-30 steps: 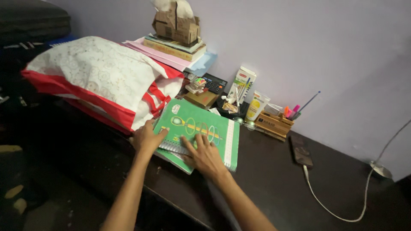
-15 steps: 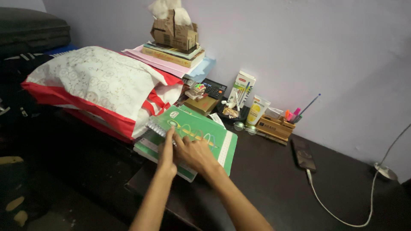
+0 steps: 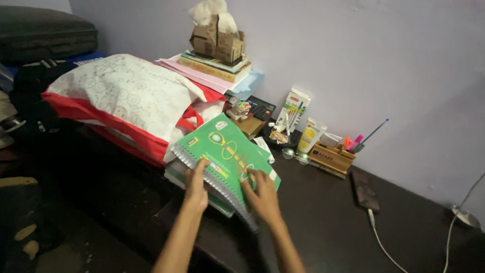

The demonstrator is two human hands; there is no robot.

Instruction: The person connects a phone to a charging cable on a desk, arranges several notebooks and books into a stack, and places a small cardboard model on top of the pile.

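A green spiral-bound notebook lies tilted on top of a stack of other green notebooks on the dark table. My left hand rests on its spiral edge, fingers pressing the cover. My right hand lies flat on the cover's lower right part, near the corner. Both hands touch the top notebook, which sits turned at an angle to the books under it.
A white and red cloth bag lies left of the notebooks. Behind are a pile of books with a cardboard box, a calculator, a tube, a wooden pen holder, a phone and a white cable.
The top green notebook has been turned so its spiral edge faces me at an angle. My hands have moved apart along it, and the view has shifted slightly right.
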